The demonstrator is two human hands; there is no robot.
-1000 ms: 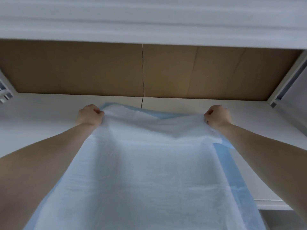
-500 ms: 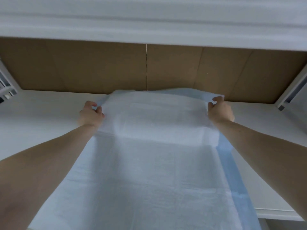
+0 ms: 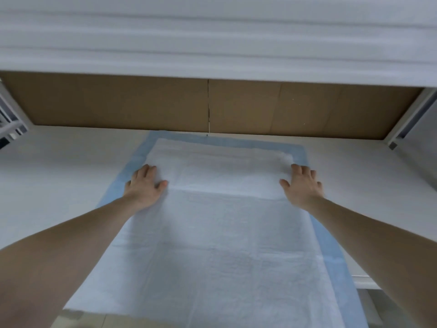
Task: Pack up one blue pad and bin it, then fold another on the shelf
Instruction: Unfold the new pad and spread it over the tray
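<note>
A large pad [image 3: 220, 223], white in the middle with a blue border, lies spread flat on the white shelf [image 3: 59, 166]. Its far edge reaches almost to the back of the shelf and its near end hangs over the front edge. My left hand [image 3: 144, 185] rests palm down on the pad's left side, fingers spread. On the right side my right hand [image 3: 301, 185] lies flat in the same way. Neither hand grips anything.
Brown cardboard panels [image 3: 142, 102] form the back wall of the shelf. A white upper shelf board [image 3: 212, 43] overhangs close above. Metal frame posts stand at the far left [image 3: 9, 124] and far right [image 3: 411, 119].
Both hands carried the pad's far edge to the back of the shelf, let go of its corners and now lie flat on it. The pad went from lifted to spread out.
</note>
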